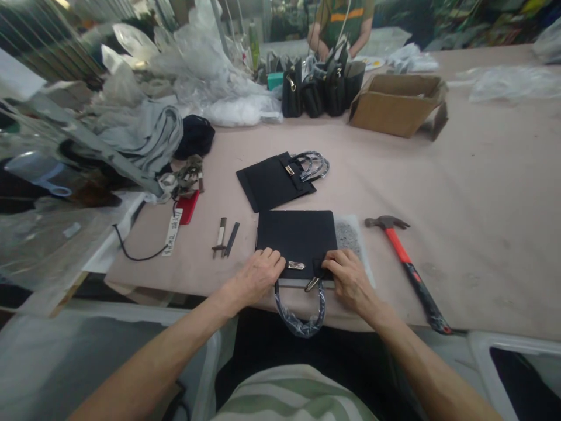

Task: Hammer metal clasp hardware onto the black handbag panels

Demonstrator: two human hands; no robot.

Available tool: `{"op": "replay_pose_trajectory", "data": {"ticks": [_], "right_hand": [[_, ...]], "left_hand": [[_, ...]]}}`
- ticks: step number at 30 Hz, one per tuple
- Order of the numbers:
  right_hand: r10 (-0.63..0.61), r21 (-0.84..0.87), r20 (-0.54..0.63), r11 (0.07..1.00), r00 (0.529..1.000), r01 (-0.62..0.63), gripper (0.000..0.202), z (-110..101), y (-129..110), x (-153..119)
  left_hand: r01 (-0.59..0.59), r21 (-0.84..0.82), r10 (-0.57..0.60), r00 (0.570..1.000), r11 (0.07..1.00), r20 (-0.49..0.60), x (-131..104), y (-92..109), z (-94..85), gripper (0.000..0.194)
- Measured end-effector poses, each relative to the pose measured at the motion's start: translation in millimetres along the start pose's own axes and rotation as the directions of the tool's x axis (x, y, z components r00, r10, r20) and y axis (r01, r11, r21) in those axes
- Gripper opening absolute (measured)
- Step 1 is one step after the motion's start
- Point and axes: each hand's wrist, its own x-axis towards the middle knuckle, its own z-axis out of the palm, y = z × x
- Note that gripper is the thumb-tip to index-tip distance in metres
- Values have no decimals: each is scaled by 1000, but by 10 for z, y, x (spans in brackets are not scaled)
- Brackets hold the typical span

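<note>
The broad table covered in pale pinkish sheeting [491, 204] spread out before me; at its far side stood an open brown cardboard box [390, 108], with a cluster of dark handbags [313, 90] just left of it. Near my edge lay the flat black rectangular bag panel [296, 234], directly between my two hands; a pale speckled slab [353, 237] showed from under its right side; just beyond lay a second black panel [274, 181], tilted, with plastic-wrapped handles; to the right rested a claw hammer with a red and black handle [409, 270], apart from my fingers.

My left hand [265, 272] lay over the panel's lower left part, fingers curled, tips on its surface; my right hand [348, 278] was at the lower right, thumb and fingertips drawn together beside a small black flap [317, 267]; whether either hand gripped or merely pressed, I could not tell. Between them a looped handle wrapped in clear plastic [302, 327] hung towards me past the table edge; a shiny metal plate [296, 265] lay flat just beside my left fingertips; another shiny metal piece [311, 285] sat slanted at the panel's lower edge, nearer my right.
</note>
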Motion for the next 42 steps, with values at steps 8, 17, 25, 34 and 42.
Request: {"op": "replay_pose_trajectory", "data": {"ticks": [8,17,25,34,42], "right_hand": [[-51,70,-49,996,997,54,29,14,53,-26],[-44,135,-14,990,999,45,31,-84,66,-17],[7,34,75,999,997,-10,56,-137,196,-116],[-21,62,66,998,998,16,60,-93,181,-169],[-65,128,-6,990,998,65,50,-113,184,-180]], "left_hand": [[-190,-153,112,905,970,-409,-185,-253,494,27],[-121,-460,-176,815,880,-552,-372,-137,730,44],[-36,-443,-211,842,896,-496,-248,100,762,55],[-76,-449,-190,833,890,-519,-260,56,772,46],[-143,-532,-198,824,835,-531,-274,-3,749,45]]}}
